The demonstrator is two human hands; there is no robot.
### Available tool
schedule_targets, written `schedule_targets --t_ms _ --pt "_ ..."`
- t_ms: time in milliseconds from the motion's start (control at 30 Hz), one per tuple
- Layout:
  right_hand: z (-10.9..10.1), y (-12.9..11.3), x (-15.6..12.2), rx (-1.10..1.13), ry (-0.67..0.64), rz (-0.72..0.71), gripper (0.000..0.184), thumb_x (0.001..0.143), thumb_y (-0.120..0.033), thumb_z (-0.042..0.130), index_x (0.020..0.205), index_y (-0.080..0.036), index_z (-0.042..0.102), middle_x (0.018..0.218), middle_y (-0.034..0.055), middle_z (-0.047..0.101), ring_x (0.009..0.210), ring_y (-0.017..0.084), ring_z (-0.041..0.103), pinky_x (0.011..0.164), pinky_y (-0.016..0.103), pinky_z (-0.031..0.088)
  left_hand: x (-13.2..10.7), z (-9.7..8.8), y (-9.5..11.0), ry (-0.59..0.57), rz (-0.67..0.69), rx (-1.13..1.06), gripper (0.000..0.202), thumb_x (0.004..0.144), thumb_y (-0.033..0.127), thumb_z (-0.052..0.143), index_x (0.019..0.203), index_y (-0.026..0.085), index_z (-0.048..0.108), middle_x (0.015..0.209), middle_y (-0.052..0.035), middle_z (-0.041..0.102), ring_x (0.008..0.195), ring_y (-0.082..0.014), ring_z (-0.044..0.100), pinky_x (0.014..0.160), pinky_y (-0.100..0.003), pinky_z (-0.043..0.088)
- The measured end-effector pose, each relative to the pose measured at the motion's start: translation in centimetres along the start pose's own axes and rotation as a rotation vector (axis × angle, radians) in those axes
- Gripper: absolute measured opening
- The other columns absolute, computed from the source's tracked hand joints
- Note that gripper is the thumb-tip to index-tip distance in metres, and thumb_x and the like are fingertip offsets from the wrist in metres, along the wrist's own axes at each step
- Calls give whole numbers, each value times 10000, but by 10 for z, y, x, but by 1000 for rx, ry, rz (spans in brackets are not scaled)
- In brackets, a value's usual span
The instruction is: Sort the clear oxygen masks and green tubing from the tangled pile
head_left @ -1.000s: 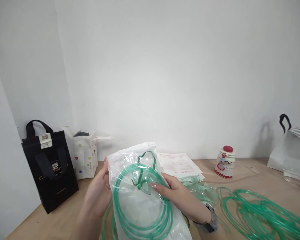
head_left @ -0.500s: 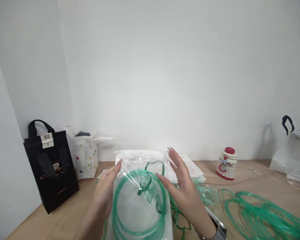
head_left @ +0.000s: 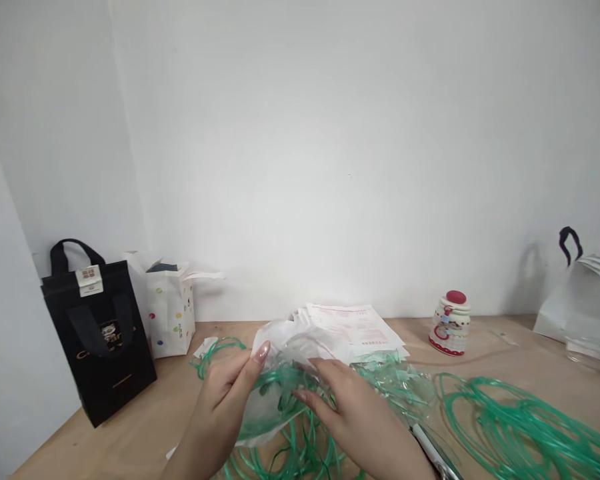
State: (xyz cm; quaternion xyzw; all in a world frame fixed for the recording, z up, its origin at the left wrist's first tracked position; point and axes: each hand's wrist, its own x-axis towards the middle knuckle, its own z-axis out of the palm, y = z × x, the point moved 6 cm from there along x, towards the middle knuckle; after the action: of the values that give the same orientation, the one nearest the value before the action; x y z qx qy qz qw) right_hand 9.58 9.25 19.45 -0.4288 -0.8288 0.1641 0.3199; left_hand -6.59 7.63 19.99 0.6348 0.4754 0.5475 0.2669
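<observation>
A clear and white plastic bag [head_left: 305, 341] with coiled green tubing [head_left: 275, 379] inside it is held just above the table, tilted and crumpled. My left hand [head_left: 225, 393] grips its left side, thumb on top. My right hand [head_left: 347, 403] is closed on the right side of the bag, fingertips bent into the plastic and partly hidden by it. Below the bag lie more loose green tubes [head_left: 293, 460]. Just right of my right hand lies crumpled clear plastic with green parts [head_left: 400, 383].
A black gift bag [head_left: 100, 340] and a dotted white paper bag [head_left: 170, 313] stand at the left. Printed papers [head_left: 355, 327] lie by the wall. To the right are a white jar with a red lid [head_left: 450, 323], coiled green tubing [head_left: 520, 420], a pen-like object [head_left: 433, 450] and a white bag [head_left: 575, 300].
The bag has gone from standing upright and flat-faced to tilted and crumpled. My hands have lowered and closed on it, and the right hand's spread fingers have curled in.
</observation>
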Motion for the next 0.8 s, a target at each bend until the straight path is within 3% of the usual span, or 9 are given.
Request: schedule_targets --t_ms 167,233,267,400,533,633,700,733,800 --pt "10 -15 -2 158 -282 -140 201 770 -161 513 951 -194 592 925 17 652 865 179 589 767 255 442 1 15 6 -208 5 -122 385 860 400 445 568 159 515 587 7 448 603 -133 407 572 -231 357" --pt "17 -19 -4 168 -386 -167 164 741 -147 525 884 -192 593 827 -9 643 746 149 580 676 222 441 2 16 7 -213 -19 -117 396 847 420 455 546 165 484 579 14 424 599 -131 389 564 -231 346" --pt "16 -17 -3 157 -356 -148 141 741 -159 537 871 -189 585 812 -9 632 726 146 568 657 223 437 3 14 5 -176 -39 -113 397 833 441 470 544 168 478 577 16 420 596 -132 387 556 -231 344" --pt "-14 -2 2 142 88 -65 95 803 -249 551 876 -199 516 875 24 580 815 176 535 722 278 428 9 -5 -2 51 -109 -151 388 766 511 542 591 165 544 567 13 467 579 -142 439 532 -226 364" --pt "-41 9 3 207 379 -136 119 811 -324 573 786 -220 521 824 22 548 846 194 532 761 322 433 13 -20 -12 166 -150 -224 394 719 530 595 579 163 577 539 17 496 529 -129 458 486 -216 367" --pt "-52 23 4 306 600 -69 362 726 -375 664 1031 -243 520 1091 66 526 1048 231 489 883 379 416 15 -25 -22 239 -182 -320 380 675 524 647 585 156 611 525 16 526 518 -133 490 475 -220 386" --pt "-43 35 10 461 535 53 634 642 -412 721 1184 -247 438 1192 84 492 1053 228 507 843 360 461 16 -25 -30 315 -206 -415 365 651 515 673 629 152 640 538 13 561 525 -139 522 475 -223 406" --pt "-32 39 15 535 402 114 653 624 -434 725 1179 -231 450 1134 82 534 951 212 561 743 323 501 16 -24 -34 359 -217 -459 358 646 509 681 663 152 653 556 11 582 540 -143 542 480 -223 419" --pt "-9 43 21 603 65 216 442 660 -483 670 967 -180 574 794 20 602 585 136 569 458 226 450 16 -24 -39 424 -228 -512 357 651 498 683 745 154 670 605 3 628 590 -157 586 512 -230 454"
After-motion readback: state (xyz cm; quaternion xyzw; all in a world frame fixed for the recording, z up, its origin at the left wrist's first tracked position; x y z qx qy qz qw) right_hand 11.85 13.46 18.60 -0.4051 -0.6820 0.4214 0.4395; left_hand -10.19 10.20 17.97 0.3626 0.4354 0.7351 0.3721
